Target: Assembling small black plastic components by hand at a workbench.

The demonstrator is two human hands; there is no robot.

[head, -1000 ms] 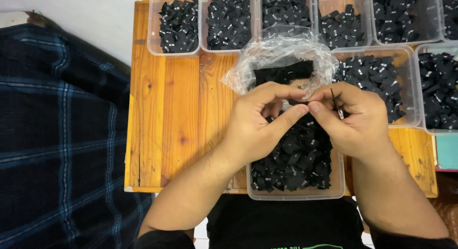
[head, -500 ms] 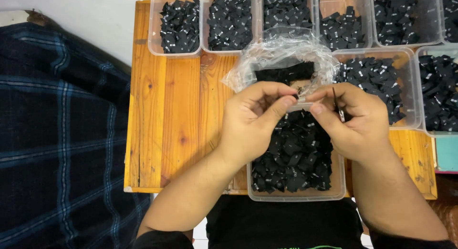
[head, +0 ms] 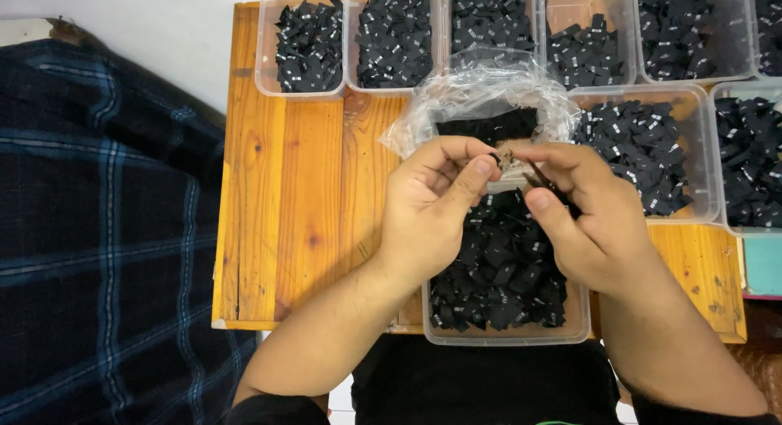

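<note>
Pinching a small pale tag-like scrap (head: 505, 157) between thumb and fingertips, left hand (head: 432, 209) and right hand (head: 586, 213) meet above the near clear plastic tub of small black fabric labels (head: 498, 266). Left grip: narrow, closed on the scrap's left edge. Right grip: closed on its right edge, and a thin dark strip (head: 547, 184) runs under the right thumb; can't tell exactly what that strip is. Scrap sits mid-air, just in front of a crumpled clear plastic bag (head: 482, 99) with black pieces inside. Near tub rests on the orange wooden table (head: 285, 189), front edge at the table's near rim. More clear tubs of black labels (head: 391, 38) line the far side and right. Dark blue plaid cloth (head: 98, 230) lies left of the table.
</note>
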